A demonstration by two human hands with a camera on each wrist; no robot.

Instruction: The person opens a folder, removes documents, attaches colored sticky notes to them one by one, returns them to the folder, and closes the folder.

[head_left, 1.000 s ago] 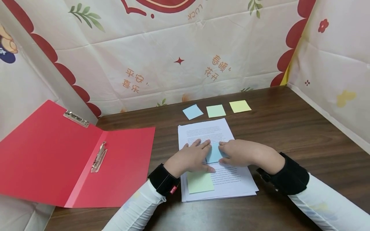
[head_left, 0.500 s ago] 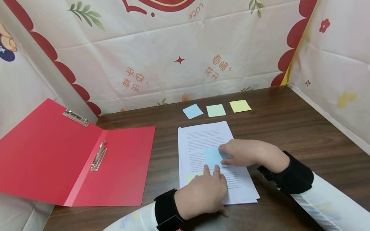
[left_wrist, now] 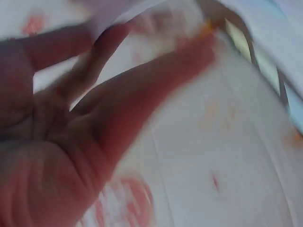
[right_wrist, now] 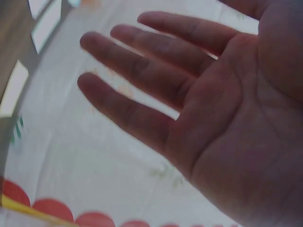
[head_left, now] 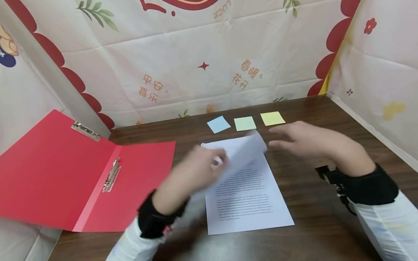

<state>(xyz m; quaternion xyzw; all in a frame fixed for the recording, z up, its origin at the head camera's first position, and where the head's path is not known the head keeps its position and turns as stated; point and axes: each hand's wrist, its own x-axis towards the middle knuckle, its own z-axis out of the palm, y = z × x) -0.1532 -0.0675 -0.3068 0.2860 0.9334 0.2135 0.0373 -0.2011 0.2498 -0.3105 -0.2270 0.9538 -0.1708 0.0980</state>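
Observation:
A stack of printed paper (head_left: pixel 245 203) lies on the wooden table in the head view. Above it, my left hand (head_left: pixel 196 168) pinches a lifted, curling sheet (head_left: pixel 241 156) between thumb and finger; both are blurred by motion. The left wrist view shows this hand (left_wrist: pixel 90 109) with the pale sheet at its fingertips, along the top. To the right of the stack, my right hand (head_left: pixel 303 139) hovers with fingers extended, holding nothing. Its bare palm and spread fingers (right_wrist: pixel 137 66) fill much of the right wrist view.
Blue (head_left: pixel 218 124), green (head_left: pixel 245 123) and yellow (head_left: pixel 272 118) sticky notes lie in a row behind the stack. At left, a red folder (head_left: pixel 143 188) stands spread, with metal clips (head_left: pixel 111 175) inside. Patterned cloth (head_left: pixel 196 47) hangs around the table.
My left hand has gone up and left from the stack's lower edge, lifting the top sheet. My right hand has left the paper, moving right and up. The stack's blue and green notes are no longer visible.

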